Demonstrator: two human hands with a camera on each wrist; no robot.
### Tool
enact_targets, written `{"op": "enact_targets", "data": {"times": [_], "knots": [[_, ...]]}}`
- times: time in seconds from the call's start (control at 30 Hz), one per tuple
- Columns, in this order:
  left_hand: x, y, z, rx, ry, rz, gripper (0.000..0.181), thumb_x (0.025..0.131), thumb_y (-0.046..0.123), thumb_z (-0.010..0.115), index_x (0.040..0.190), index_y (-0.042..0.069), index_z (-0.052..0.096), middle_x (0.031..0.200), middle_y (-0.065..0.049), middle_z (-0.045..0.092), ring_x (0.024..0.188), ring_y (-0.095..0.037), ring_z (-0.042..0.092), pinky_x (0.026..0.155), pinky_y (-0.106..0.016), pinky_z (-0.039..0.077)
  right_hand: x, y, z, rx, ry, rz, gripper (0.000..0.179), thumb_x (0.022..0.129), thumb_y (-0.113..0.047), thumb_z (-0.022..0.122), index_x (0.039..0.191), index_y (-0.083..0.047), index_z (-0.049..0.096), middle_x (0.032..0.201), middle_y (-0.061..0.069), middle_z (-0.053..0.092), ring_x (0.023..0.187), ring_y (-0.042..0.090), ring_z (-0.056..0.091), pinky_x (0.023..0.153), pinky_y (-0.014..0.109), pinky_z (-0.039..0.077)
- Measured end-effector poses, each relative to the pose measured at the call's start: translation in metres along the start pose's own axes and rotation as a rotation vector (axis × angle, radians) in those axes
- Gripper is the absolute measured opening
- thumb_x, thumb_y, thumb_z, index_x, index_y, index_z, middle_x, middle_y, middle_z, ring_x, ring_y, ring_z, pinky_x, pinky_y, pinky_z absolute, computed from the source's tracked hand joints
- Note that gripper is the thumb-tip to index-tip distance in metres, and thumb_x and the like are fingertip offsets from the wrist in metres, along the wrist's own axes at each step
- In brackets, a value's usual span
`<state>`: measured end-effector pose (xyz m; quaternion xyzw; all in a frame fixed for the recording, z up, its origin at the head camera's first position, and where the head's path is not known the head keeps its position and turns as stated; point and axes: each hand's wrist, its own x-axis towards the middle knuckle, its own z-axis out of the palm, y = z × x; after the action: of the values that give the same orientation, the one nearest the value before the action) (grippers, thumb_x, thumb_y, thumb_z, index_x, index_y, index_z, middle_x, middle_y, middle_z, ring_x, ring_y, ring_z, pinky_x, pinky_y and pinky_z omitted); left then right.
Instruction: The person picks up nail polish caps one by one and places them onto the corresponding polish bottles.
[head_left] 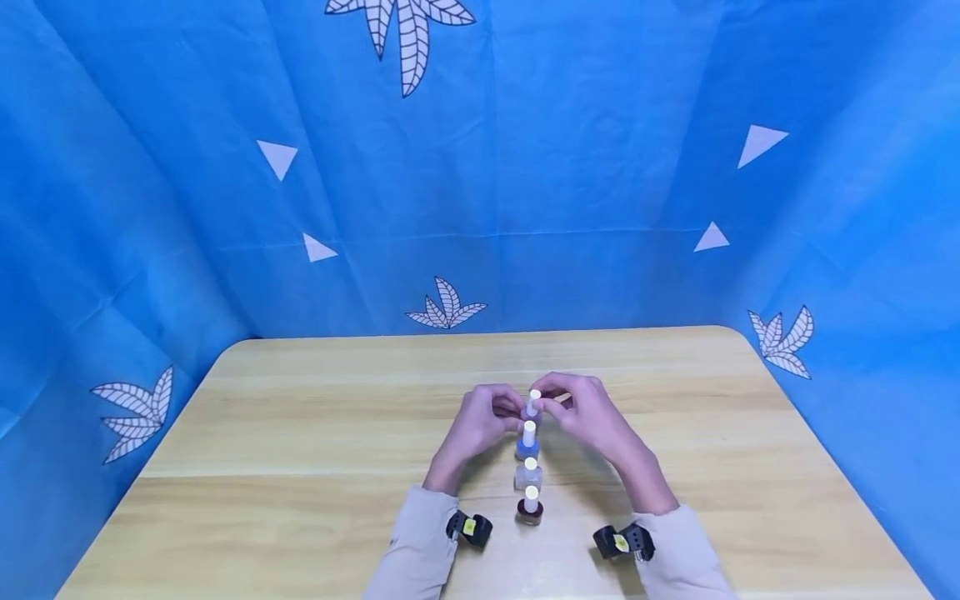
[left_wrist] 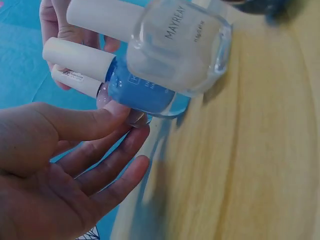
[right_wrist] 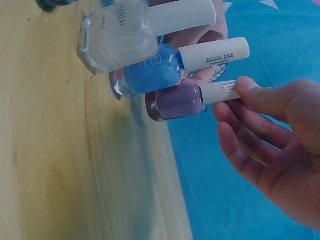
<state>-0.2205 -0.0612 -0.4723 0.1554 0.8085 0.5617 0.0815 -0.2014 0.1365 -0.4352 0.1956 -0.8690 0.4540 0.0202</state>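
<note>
Four small nail polish bottles stand in a line, running away from the near side. Farthest is a purple nail polish bottle (right_wrist: 179, 99) with a white cap (right_wrist: 220, 92). My right hand (head_left: 592, 412) pinches that cap between thumb and fingers. At the bottle's lower body, the thumb and fingertips of my left hand (head_left: 480, 421) close in from the left, with the other fingers spread. Nearer stand a blue bottle (head_left: 527, 450), a clear bottle (head_left: 528, 477) lettered MAYREAY and a dark red bottle (head_left: 529, 513), all with white caps.
The bottles stand on a light wood-grain table (head_left: 315, 433) with rounded far corners. A blue cloth (head_left: 570, 167) with white leaf and triangle prints hangs behind and at both sides. Black straps with small devices circle both wrists over pale sleeves (head_left: 423, 529).
</note>
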Motion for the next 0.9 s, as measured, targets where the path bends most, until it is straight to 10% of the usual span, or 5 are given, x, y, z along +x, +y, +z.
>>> {"op": "enact_targets", "data": {"times": [0.9], "knots": [[-0.002,-0.008,-0.029,0.086,-0.071,-0.054,0.027,0.081,-0.010,0.078,0.105,0.003,0.073,0.103,-0.009,0.073,0.097,-0.024,0.070,0.090,-0.032,0.059,0.008,-0.001,0.002,0.004,-0.120,0.024,0.025,0.096,-0.011,0.073,0.120,-0.007,0.074,0.106,-0.001,0.074,0.102,0.017,0.069,0.086,0.032,0.061]]}}
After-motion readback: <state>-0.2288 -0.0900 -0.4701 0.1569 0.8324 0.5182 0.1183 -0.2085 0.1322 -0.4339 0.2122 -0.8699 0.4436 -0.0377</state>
